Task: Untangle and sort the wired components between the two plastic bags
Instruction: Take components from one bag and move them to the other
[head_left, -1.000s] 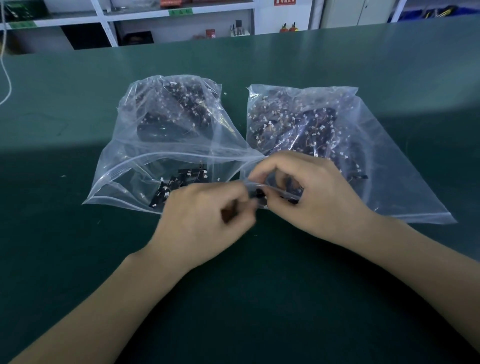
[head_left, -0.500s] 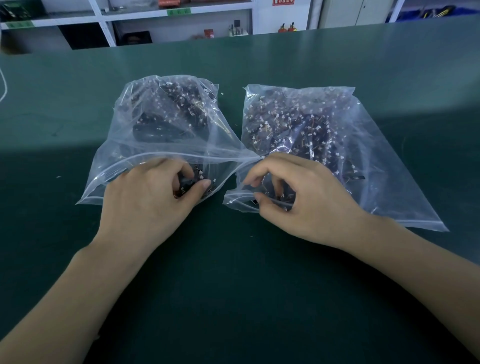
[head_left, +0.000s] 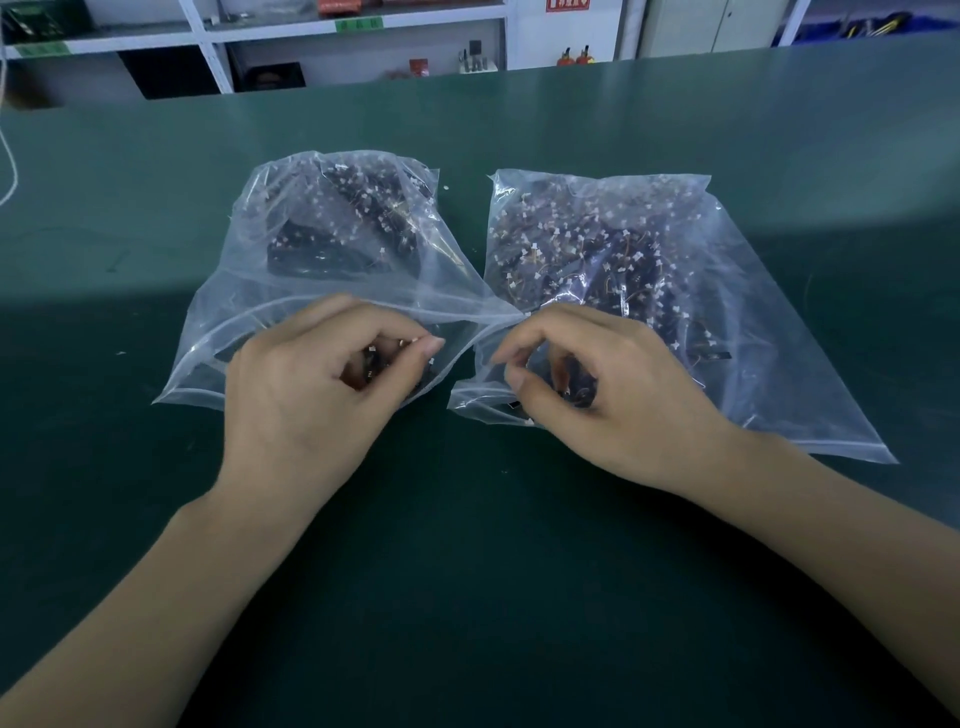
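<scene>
Two clear plastic bags lie side by side on a dark green bench (head_left: 467, 571), their near corners touching between the hands. The left bag (head_left: 291, 260) and the right bag (head_left: 727, 291) each hold a dark heap of wired components (head_left: 587, 249) with small white connectors. Both mouths face the person. The left hand (head_left: 317, 395) reaches in from the lower left, back up, fingers curled at the left bag's mouth, its grip pinching a few small dark components (head_left: 371, 364) between thumb and fingertips. The right hand (head_left: 602, 389) comes in from the lower right at the right bag's mouth, fingers bent and thumb tucked under; its grip closes on dark parts there, though how many cannot be told. Beyond the bench stand white shelves (head_left: 208, 47) with green labels (head_left: 358, 23) and a red sign (head_left: 567, 5); their writing is too small and blurred to read.
</scene>
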